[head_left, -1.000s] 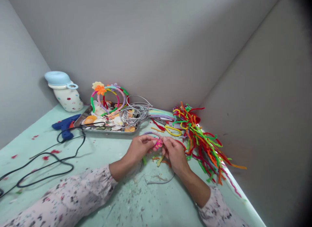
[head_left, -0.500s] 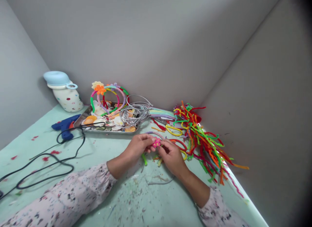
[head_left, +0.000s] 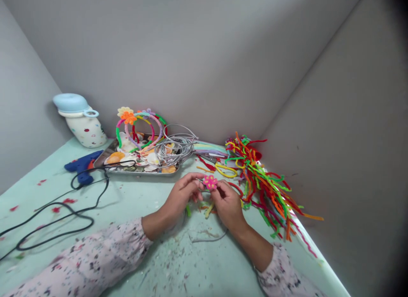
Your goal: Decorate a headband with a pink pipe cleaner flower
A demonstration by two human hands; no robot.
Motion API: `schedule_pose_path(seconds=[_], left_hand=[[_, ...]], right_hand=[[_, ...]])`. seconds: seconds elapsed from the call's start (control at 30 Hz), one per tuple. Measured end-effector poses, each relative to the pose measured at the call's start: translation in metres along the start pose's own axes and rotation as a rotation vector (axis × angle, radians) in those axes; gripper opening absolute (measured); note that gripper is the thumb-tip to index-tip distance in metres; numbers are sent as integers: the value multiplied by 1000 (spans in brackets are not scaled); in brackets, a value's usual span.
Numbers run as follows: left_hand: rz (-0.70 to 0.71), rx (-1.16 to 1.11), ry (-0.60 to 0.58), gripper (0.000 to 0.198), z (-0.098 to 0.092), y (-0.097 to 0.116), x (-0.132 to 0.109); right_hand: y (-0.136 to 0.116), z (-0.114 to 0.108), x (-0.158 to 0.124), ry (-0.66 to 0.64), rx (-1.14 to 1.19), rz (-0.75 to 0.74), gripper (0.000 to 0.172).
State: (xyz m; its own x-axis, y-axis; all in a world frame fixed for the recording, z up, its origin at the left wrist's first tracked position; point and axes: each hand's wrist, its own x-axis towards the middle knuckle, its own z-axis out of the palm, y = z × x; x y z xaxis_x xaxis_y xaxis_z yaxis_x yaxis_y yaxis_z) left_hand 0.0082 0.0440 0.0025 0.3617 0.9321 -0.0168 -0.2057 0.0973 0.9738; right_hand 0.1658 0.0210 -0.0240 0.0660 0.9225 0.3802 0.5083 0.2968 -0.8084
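A small pink flower [head_left: 210, 182] with yellow spots is held up above the table, between my two hands. My right hand [head_left: 228, 203] pinches it at its lower right edge with thumb and forefinger. At the flower's left edge, my left hand [head_left: 182, 197] has its fingers bent and the fingertips touching the flower; part of that grip is hidden. On the table beneath lie short green and yellow pipe cleaner pieces [head_left: 208, 210] and a thin grey wire [head_left: 208, 240].
A metal tray [head_left: 140, 172] carries shells, pipe cleaner hoops [head_left: 159, 122] and coiled grey wire [head_left: 178, 150]. To its left are a blue glue gun [head_left: 83, 166], a black cord [head_left: 60, 205] and a white bottle [head_left: 86, 129]. Scissors [head_left: 226, 170] and heaped pipe cleaners [head_left: 264, 182] lie right.
The pink flower has turned to show its face and shifted slightly right and up. My left fingers have loosened and drawn back to its edge; my right hand keeps its pinch.
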Motion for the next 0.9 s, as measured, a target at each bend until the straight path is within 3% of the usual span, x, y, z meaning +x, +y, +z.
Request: schedule_pose_path(seconds=[0.2, 0.47, 0.73, 0.9], left_hand=[[195, 187, 48, 20, 1, -11, 1], [227, 231, 64, 12, -3, -16, 1], [78, 120, 118, 17, 0, -9, 2], [21, 103, 49, 16, -1, -9, 2]], right_hand=[[-3, 0, -2, -75, 59, -44, 15], [-8, 0, -1, -118, 120, -60, 18], [-4, 3, -4, -53, 142, 40, 20], [-5, 3, -4, -45, 145, 40, 19]])
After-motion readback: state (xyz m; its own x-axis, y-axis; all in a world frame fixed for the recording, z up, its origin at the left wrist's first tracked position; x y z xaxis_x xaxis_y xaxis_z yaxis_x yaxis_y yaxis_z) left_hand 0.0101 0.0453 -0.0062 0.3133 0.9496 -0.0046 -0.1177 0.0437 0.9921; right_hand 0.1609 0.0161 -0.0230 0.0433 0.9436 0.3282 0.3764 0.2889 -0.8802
